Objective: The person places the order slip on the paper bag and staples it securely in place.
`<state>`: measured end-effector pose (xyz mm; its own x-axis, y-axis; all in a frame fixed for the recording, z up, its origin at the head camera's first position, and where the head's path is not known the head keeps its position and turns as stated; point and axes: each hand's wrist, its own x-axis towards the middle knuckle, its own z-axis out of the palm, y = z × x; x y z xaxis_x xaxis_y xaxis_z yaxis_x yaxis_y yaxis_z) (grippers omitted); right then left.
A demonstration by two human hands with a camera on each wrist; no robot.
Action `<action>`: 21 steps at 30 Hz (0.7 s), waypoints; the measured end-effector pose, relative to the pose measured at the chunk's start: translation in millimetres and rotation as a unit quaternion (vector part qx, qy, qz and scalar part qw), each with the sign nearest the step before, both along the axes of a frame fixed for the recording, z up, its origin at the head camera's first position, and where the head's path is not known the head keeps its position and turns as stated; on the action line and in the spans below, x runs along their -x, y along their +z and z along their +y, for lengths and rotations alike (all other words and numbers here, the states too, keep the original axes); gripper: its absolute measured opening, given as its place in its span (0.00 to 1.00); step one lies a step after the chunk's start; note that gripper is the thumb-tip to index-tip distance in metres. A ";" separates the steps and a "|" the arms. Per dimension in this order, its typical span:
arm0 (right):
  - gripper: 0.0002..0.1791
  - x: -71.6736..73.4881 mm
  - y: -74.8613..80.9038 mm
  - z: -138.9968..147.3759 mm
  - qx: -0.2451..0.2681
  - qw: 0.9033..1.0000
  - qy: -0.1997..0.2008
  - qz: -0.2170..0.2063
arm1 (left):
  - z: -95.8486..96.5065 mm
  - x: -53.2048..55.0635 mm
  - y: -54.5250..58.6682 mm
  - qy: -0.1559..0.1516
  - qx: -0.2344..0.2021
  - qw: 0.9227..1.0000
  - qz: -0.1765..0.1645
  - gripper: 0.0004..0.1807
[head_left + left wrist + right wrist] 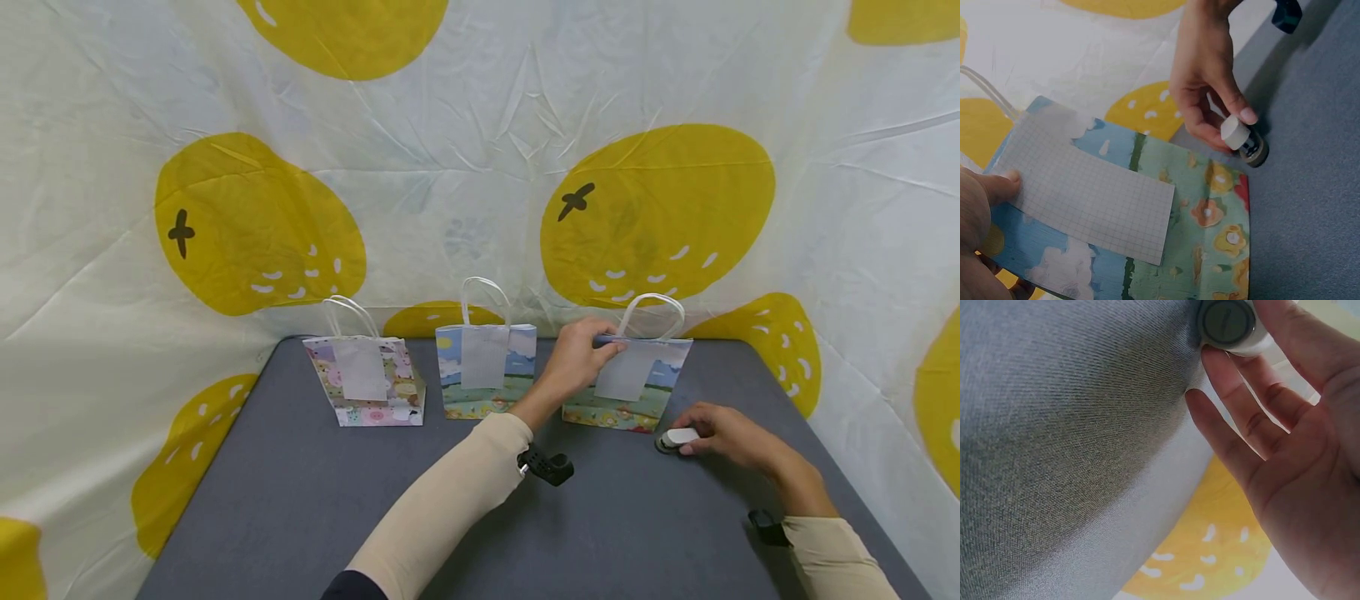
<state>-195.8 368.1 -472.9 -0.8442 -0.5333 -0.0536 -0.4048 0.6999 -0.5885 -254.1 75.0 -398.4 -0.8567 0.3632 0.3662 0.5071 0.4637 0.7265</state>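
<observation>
My left hand (581, 354) pinches the top edge of the right-hand paper gift bag (663, 400), which is printed with a sky-and-meadow scene. In the left wrist view its thumb lies over the squared paper slip (1094, 184) on the bag's front. Near the bag's lower right corner, my right hand (731, 437) grips a small stamp-like piece (681, 437) between thumb and fingers. That piece has a white top and a dark round base (1255, 156), low at the tabletop. The right wrist view shows a dark disc (1227, 322) with unreadable lettering on its end.
Left of the held bag stand a second meadow bag (448, 383) and a pink animal-print bag (405, 387), both with white handles and paper slips. The grey table (300, 508) ends at a white curtain (450, 208) with yellow fruit shapes.
</observation>
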 end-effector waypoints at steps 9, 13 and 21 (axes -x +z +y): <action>0.16 -4.7 13.0 1.0 0.002 0.998 -0.022 -0.055 | -0.3 -0.4 0.6 -0.006 -0.008 1.000 -0.005 0.06; 0.15 -6.4 18.9 2.4 0.028 0.998 -0.029 -0.055 | -0.5 -0.7 0.9 -0.006 -0.009 1.000 -0.010 0.07; 0.12 -10.7 33.3 5.3 0.100 0.992 -0.067 -0.030 | -0.4 -0.3 -0.4 -0.008 -0.014 1.000 -0.008 0.07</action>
